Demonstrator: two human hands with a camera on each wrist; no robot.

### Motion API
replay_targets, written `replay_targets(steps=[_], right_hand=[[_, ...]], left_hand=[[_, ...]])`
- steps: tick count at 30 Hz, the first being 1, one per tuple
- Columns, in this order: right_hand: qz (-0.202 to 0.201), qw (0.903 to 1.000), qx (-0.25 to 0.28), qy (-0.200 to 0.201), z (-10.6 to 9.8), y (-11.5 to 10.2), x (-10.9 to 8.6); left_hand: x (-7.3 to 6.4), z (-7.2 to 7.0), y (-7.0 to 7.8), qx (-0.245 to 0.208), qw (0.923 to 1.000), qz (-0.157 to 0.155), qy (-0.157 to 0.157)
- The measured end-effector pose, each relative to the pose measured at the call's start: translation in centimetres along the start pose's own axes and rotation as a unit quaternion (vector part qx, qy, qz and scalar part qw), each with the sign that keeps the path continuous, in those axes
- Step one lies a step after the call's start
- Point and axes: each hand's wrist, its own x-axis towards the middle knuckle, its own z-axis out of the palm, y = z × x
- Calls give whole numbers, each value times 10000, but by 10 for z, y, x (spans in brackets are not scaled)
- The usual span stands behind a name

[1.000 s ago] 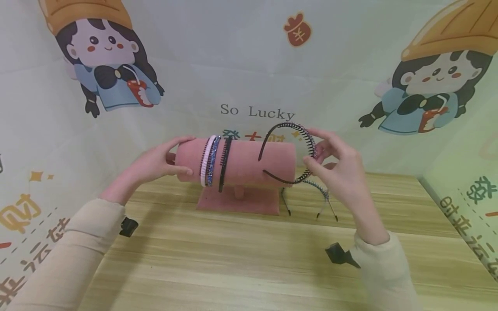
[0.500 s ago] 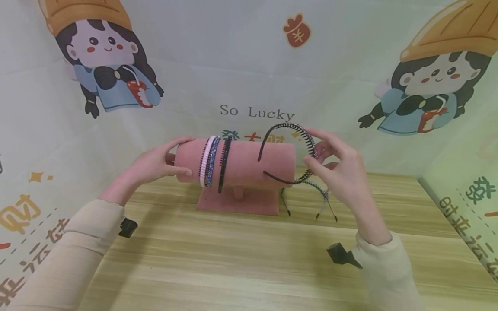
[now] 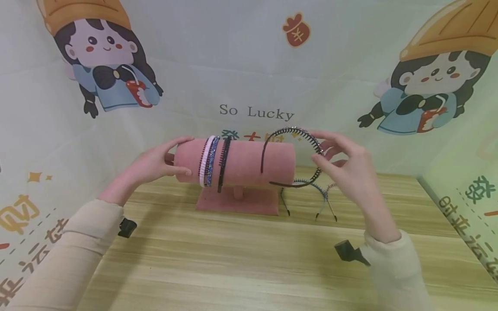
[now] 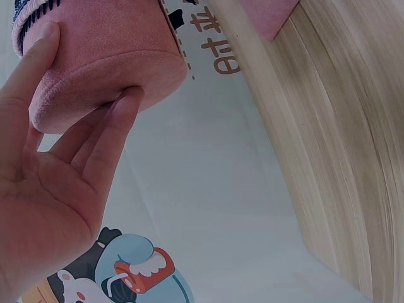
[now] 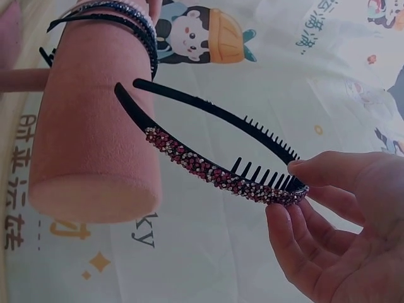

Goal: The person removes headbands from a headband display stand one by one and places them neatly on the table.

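Note:
My right hand [image 3: 348,168] pinches a black toothed headband [image 5: 214,178] at its curved top, thumb on one side and fingers on the other. Red and silver stones cover the band's outer face, as the right wrist view shows. Its two tips point left, overlapping the right end of a pink padded roll [image 3: 253,162] in the head view. With my left hand [image 3: 155,160] I grip the roll's left end, thumb along the front and fingers at the end face. Around the roll sit a white headband [image 3: 206,162], a blue glittery headband [image 3: 212,162] and a black headband [image 3: 224,164].
The roll stands on a pink base [image 3: 218,205] on a wood-grain table [image 3: 233,259]. More headbands [image 3: 324,195] lie on the table right of the base, partly behind my right hand. A printed white backdrop [image 3: 202,77] rises close behind and at both sides.
My right hand has shifted slightly right with the stone-covered headband, whose tips sit a little lower. More of the headbands on the table shows. My left hand and the roll stay put.

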Motion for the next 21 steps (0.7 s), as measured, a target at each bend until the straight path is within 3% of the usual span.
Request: replay_targets(steps=[15,21], right_hand=[[-184,9987,-466,-107,-8,12,-4],[-41,9984,-503,-248,-10,20,-4]], left_hand=[[1,0,-1,14,10000,38,-52],[1,0,-1,49,9999,-5,-95]])
